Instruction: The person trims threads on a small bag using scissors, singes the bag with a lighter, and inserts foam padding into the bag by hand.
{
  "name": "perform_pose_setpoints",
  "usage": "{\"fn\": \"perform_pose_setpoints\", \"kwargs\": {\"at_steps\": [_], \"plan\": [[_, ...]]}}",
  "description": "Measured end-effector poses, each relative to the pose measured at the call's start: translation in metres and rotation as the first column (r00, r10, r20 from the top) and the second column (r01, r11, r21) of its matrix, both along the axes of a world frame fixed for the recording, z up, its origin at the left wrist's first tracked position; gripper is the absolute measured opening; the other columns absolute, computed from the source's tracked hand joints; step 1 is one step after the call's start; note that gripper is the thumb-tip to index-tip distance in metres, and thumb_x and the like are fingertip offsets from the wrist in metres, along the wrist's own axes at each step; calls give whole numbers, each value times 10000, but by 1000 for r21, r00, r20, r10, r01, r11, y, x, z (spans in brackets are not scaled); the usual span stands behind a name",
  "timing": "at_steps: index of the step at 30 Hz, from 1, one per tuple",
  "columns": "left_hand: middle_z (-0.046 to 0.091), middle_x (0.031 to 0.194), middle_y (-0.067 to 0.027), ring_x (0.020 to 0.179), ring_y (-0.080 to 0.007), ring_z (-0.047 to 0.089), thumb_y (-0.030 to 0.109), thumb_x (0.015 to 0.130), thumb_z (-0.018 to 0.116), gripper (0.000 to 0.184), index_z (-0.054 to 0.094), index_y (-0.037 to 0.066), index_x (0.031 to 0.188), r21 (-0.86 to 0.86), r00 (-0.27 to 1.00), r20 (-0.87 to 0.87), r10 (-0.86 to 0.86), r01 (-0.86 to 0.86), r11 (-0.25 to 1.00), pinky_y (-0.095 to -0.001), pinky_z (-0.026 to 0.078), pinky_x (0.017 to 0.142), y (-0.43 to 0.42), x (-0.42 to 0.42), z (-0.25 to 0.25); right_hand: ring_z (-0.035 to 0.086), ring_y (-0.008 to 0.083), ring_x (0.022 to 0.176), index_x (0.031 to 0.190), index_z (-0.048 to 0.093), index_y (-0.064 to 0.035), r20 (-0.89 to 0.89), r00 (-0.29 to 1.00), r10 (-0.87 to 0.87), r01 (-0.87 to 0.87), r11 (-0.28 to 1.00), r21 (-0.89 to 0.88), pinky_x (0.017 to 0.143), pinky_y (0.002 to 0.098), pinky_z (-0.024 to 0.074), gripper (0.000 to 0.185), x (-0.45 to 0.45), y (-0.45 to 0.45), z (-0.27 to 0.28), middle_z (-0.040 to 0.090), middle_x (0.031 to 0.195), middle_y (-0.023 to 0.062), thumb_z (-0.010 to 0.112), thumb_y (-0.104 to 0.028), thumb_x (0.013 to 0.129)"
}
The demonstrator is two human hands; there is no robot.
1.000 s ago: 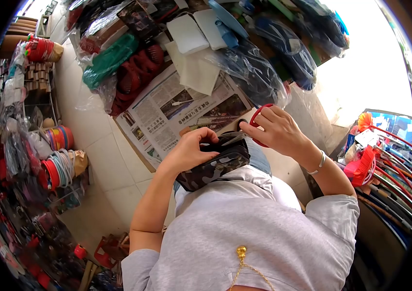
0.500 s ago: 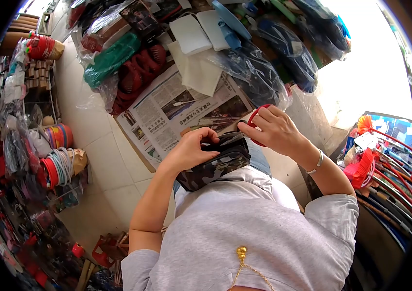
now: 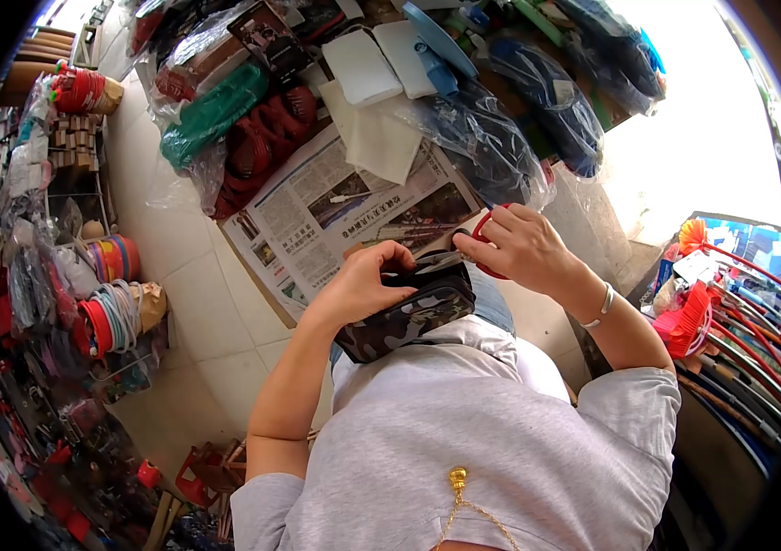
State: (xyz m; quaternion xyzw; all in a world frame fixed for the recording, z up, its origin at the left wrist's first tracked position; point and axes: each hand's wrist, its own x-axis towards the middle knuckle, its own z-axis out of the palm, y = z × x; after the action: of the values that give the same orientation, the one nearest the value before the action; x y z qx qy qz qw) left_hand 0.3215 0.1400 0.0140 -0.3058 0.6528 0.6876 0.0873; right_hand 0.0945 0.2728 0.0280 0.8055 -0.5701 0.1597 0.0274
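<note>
My left hand grips the left end of a camouflage pouch, which lies against my lap with its top open. Thumb and fingers pinch the pouch's edge. On the right, my right hand is closed on scissors with a red handle. The scissor blades point left toward the mouth of the pouch, and their tips are hidden at its dark opening. A silver bracelet is on my right wrist.
A newspaper lies beyond the pouch, with a cream sheet on it. Bagged shoes and red sandals surround it. Goods line the left; a red brush and long handles stand at the right.
The scissors have tilted slightly, and the red handle sits a little lower beside my right hand. My left hand and the pouch have hardly moved.
</note>
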Motion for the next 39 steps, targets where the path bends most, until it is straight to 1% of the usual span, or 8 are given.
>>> {"fn": "perform_pose_setpoints", "kwargs": {"at_steps": [22,31,33,34,35,37,38,39], "plan": [[600,1018,-36,961,-134,600,-65,745,687,322,563,1,1035,1,999,38,-7,7,1000,-259,478,868,0,-3,5,589,154,702,986,628,-171,15,999,-39,37,994,100,673,291,508,238,-10,16,-5,570,730,-8,614,-128,752],[587,1062,-47,1019,-153,580,-23,732,700,383,558,20,1085,-57,999,28,-22,24,998,-309,468,910,1,5,16,579,176,826,1092,619,-127,332,854,-401,308,903,299,759,278,463,516,-16,56,10,584,843,40,836,-221,633],[587,1063,-43,1013,-155,579,-11,722,712,403,558,24,1093,-64,999,5,-39,39,997,-316,467,911,2,9,15,537,171,859,1195,583,-97,650,341,-679,-154,641,752,798,298,421,692,-31,90,-6,566,912,52,858,-234,575],[587,1064,-40,1006,-156,578,2,713,725,424,557,28,1102,-73,999,-19,-50,48,996,-323,466,913,3,11,15,524,151,854,1246,550,-48,679,-115,-725,-450,647,615,786,281,417,781,-36,111,-26,553,895,34,863,-244,559],[587,1064,-40,1006,-156,578,2,713,725,424,557,28,1102,-67,997,-18,-70,68,995,-323,466,913,4,13,16,524,151,854,1246,550,-48,675,-131,-726,-438,653,618,786,281,417,781,-28,124,-35,553,895,34,863,-244,559],[584,1075,-44,984,-149,576,11,699,738,447,556,31,1107,-81,997,-23,-68,66,995,-320,470,905,7,13,21,529,248,937,1108,597,-24,-150,732,-665,547,442,711,837,373,412,489,-14,146,-52,587,910,98,747,-129,655],[599,1026,-40,958,-145,579,-2,703,726,422,565,32,1092,-106,997,-23,-75,72,992,-319,477,883,9,10,26,509,302,980,1070,608,-100,-452,750,-483,658,610,442,851,415,395,430,-28,175,-95,588,909,123,720,-173,662],[599,1026,-40,958,-145,579,-2,703,726,422,565,32,1092,-106,995,-23,-94,91,990,-319,477,883,10,7,26,522,282,934,1066,597,-121,-202,680,-704,702,546,457,841,408,401,473,-24,172,-74,574,877,96,757,-189,626]]}}
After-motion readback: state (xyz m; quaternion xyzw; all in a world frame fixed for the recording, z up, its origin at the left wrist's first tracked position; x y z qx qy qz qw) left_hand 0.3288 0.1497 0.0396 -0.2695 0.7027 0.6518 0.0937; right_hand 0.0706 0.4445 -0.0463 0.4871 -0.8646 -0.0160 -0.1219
